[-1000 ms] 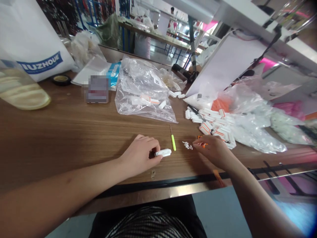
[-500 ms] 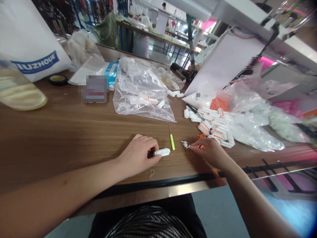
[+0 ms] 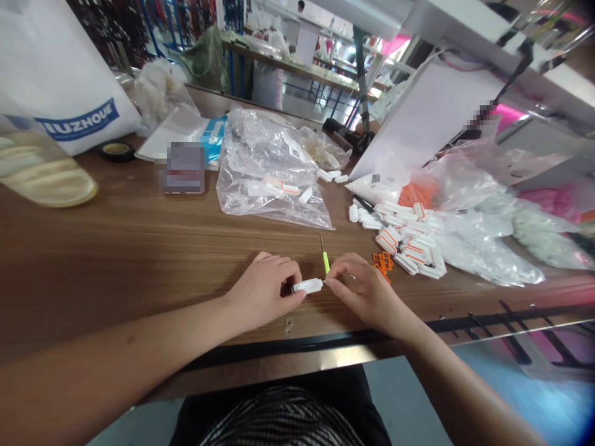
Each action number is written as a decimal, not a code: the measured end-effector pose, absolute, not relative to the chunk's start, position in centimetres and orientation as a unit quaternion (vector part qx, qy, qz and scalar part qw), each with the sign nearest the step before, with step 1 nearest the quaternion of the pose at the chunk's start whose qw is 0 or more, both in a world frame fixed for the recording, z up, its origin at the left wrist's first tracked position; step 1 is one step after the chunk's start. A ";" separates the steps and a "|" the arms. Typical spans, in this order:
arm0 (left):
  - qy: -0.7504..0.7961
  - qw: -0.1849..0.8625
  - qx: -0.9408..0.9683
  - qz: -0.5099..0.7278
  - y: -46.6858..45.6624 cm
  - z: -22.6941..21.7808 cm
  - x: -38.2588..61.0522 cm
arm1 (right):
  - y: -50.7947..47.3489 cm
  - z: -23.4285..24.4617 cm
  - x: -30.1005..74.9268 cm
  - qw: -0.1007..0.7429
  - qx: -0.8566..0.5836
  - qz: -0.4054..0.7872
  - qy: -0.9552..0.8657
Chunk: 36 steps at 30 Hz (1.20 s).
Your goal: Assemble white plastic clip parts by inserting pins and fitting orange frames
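My left hand [image 3: 264, 288] rests on the wooden table [image 3: 116, 254] and pinches a small white plastic housing [image 3: 307, 286] at its left end. My right hand [image 3: 360, 286] is closed in a pinch at the housing's right end, its fingertips touching it; what it holds is too small to see. A thin tool with a green handle [image 3: 325, 257] lies just behind the housing, partly covered by my right fingers. Small orange clips [image 3: 382, 262] lie right of my right hand.
A pile of white and orange-trimmed housings [image 3: 406, 238] lies at the right among clear plastic bags [image 3: 469, 217]. Another clear bag [image 3: 269, 173] holds a few parts at centre. A phone [image 3: 185, 168], a tape roll [image 3: 116, 150] and a white printed bag [image 3: 60, 93] sit at back left.
My right hand moved left from the small white bits by the orange clips to the right end of the housing. My left hand kept its hold in place.
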<state>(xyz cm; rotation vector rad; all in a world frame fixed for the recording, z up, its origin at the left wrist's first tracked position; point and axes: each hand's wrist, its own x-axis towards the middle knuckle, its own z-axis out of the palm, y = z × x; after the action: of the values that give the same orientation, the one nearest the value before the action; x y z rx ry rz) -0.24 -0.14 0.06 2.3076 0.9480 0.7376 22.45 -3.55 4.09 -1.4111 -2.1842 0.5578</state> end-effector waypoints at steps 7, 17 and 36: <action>0.348 0.271 0.856 0.271 -0.2 0.2 -0.3 | -3.1 3.0 21.5 0.201 -0.506 0.159 -0.824; 0.347 0.271 0.856 0.270 -0.2 0.2 -0.2 | -3.4 3.6 21.5 0.198 -0.488 0.108 -0.843; 0.356 0.274 0.854 0.265 -0.3 0.2 -0.4 | -3.1 3.8 28.1 0.183 -0.632 0.080 -0.749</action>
<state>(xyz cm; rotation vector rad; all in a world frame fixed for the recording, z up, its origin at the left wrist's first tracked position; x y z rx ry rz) -0.38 -0.27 0.23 2.2962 0.9565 0.7122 28.15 -3.09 3.76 -1.7840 -2.1121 0.2246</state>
